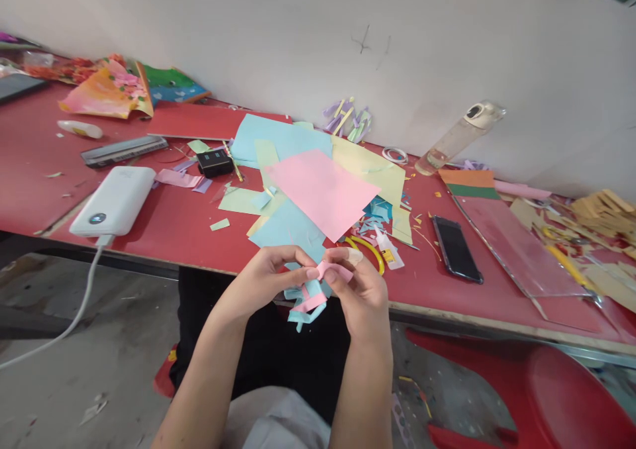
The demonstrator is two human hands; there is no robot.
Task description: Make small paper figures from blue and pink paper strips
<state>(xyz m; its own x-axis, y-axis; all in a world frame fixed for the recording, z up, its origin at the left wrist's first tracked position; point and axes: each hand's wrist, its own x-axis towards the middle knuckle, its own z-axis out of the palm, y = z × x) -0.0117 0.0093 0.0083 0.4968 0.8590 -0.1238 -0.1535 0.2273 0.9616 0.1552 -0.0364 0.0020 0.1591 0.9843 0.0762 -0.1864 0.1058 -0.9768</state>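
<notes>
My left hand (278, 273) and my right hand (360, 287) meet at the table's front edge, above my lap. Between their thumbs and forefingers they pinch a pink paper strip (338, 270), bent where the fingertips meet. Below the fingers hangs a blue and pink folded paper piece (309, 303); whether it is joined to the strip I cannot tell. A bandage (354, 257) wraps one finger of my right hand. Just beyond lie a pink paper sheet (322, 191), a blue sheet (288, 227) and yellow-handled scissors (370, 250).
On the red table (163, 224) are a white power bank (116, 200) with a cable, a black phone (456, 249), a small glue bottle (388, 249) and paper scraps. A clear water bottle (460, 138) leans against the wall. A red stool (571, 396) stands at right.
</notes>
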